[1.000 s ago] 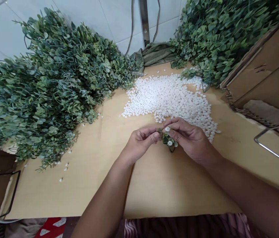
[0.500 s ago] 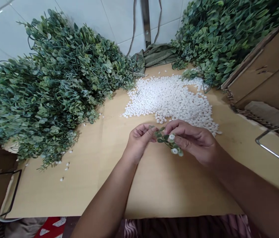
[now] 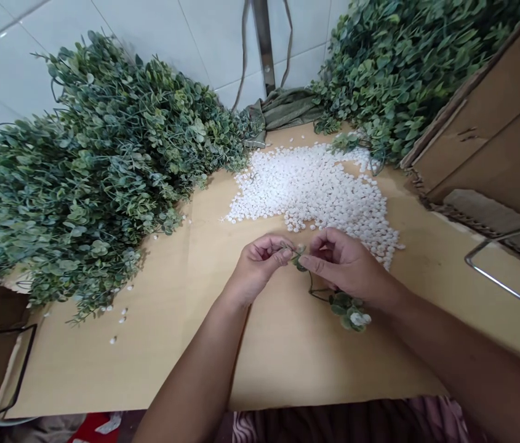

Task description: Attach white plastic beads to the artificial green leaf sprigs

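Over the middle of the table, my left hand [image 3: 260, 266] pinches the stem end of an artificial leaf sprig [image 3: 343, 303] between thumb and forefinger. My right hand [image 3: 343, 261] closes on leaves of the same sprig just beside the left fingertips. From there the sprig hangs down below the right hand, with round green leaves and a small white flower piece [image 3: 359, 319] at its lower end. Just beyond my hands, a heap of small white flower pieces [image 3: 306, 184] lies spread on the table. The right fingers hide part of the sprig.
A large pile of artificial greenery [image 3: 103, 166] covers the left of the cardboard-topped table [image 3: 204, 344]; another bunch [image 3: 407, 74] stands at the back right. A cardboard box [image 3: 495, 129] and a metal wire frame [image 3: 509, 283] are at the right. A few white pieces lie loose at left.
My right hand has moved left along the sprig, close to my left fingertips. The flowered end now hangs lower and farther right. The view has shifted slightly.
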Action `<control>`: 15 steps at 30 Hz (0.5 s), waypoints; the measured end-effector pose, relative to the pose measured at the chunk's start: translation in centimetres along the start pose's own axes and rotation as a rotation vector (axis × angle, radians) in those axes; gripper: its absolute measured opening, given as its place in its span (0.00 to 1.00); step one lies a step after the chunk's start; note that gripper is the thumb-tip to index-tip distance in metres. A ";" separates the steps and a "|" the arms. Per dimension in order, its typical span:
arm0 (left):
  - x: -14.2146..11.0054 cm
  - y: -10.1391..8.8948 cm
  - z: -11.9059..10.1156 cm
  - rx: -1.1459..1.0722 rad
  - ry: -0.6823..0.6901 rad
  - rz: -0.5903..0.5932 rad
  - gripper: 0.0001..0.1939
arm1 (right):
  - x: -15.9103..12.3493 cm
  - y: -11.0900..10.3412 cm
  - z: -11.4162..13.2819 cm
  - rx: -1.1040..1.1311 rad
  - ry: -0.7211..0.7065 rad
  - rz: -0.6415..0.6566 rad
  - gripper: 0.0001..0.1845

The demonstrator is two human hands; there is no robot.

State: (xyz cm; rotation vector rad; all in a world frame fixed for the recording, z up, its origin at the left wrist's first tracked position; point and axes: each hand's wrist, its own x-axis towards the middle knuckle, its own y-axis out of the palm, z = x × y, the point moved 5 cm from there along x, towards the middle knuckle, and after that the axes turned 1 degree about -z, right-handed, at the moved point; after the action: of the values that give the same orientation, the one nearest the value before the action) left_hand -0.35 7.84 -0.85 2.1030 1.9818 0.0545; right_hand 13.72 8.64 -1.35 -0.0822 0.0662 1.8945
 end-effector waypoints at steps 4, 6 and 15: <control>-0.1 0.3 -0.5 0.064 0.069 -0.022 0.10 | -0.5 1.1 0.2 -0.070 -0.080 0.070 0.14; -0.1 0.4 -0.6 0.062 0.066 -0.021 0.10 | -0.7 1.4 0.5 -0.081 -0.109 0.129 0.11; 0.2 0.6 0.5 0.467 0.245 -0.143 0.06 | -0.2 -1.1 1.8 -0.097 -0.099 -0.005 0.11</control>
State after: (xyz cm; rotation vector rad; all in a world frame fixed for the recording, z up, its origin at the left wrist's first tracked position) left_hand 0.38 7.95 -1.23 2.3063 2.4834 -0.2067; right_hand 14.80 8.96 0.48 -0.0545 -0.0937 1.8932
